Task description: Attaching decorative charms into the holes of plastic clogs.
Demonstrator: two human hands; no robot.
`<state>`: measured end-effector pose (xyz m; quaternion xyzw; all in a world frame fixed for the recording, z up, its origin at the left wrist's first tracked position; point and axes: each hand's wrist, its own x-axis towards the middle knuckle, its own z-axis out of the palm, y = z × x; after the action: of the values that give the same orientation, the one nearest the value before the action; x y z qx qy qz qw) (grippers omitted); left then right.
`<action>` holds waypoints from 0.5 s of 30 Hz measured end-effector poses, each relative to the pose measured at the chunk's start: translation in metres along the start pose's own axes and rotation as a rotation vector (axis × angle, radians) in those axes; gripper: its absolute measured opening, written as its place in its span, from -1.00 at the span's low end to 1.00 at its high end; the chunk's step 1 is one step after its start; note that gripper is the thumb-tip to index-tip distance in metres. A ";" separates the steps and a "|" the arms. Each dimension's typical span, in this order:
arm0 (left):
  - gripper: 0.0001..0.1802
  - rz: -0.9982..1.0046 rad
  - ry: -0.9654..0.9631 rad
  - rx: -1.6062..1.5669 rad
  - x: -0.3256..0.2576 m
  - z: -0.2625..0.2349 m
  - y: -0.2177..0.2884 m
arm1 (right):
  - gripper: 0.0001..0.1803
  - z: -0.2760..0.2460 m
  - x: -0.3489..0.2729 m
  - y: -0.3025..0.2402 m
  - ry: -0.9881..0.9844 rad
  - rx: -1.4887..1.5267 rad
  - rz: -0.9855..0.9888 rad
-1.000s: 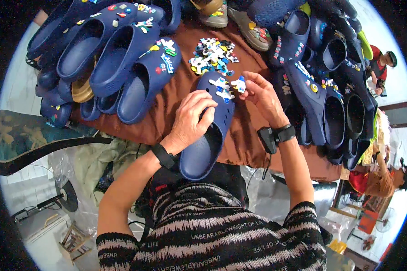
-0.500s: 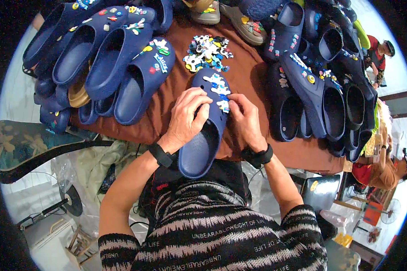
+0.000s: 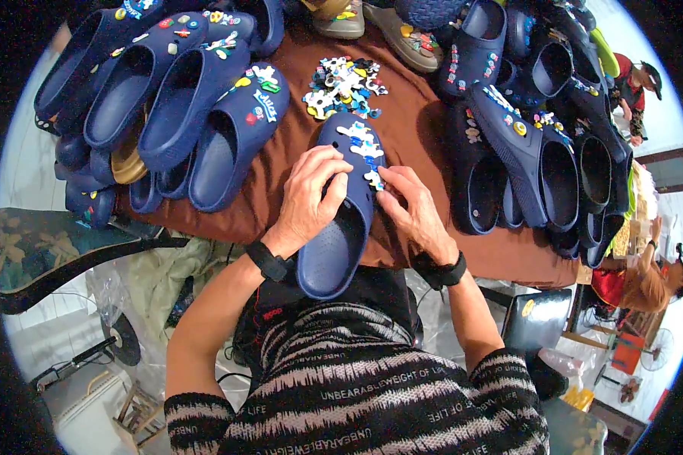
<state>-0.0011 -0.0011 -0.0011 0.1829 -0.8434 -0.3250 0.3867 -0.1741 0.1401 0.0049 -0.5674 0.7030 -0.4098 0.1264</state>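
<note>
A navy blue clog (image 3: 330, 262) lies in front of me, toe pointing away, heel over the near edge of the cloth. My left hand (image 3: 309, 196) is wrapped around its left side, thumb lying over the upper by the opening. Several white and blue shoe charms (image 3: 359, 136) run along the clog's top. At the right side of the upper, my right hand (image 3: 416, 211) has its forefinger and thumb closed about the edge of the lowest white charm (image 3: 373, 180). Just beyond the toe sits a loose pile of colourful charms (image 3: 345, 87).
Brown cloth (image 3: 402, 98) covers the work surface. Stacked navy clogs (image 3: 228, 159) with charms stand at left, more clogs (image 3: 520, 167) at right. Grey-brown clogs (image 3: 413, 49) lie at the far side. Two people, one a seated person (image 3: 649, 284), are off to the right.
My right thumb and forefinger have shifted on the lowest charm, and the right wrist has moved slightly right and down. The left hand keeps its hold on the clog.
</note>
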 end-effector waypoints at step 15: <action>-0.87 0.019 0.020 0.000 0.001 -0.002 0.003 | -0.74 0.003 0.002 0.009 -0.029 0.432 0.340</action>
<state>-0.0007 -0.0004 0.0030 0.1780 -0.8413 -0.3195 0.3981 -0.1797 0.1373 -0.0029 -0.4070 0.6825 -0.5150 0.3215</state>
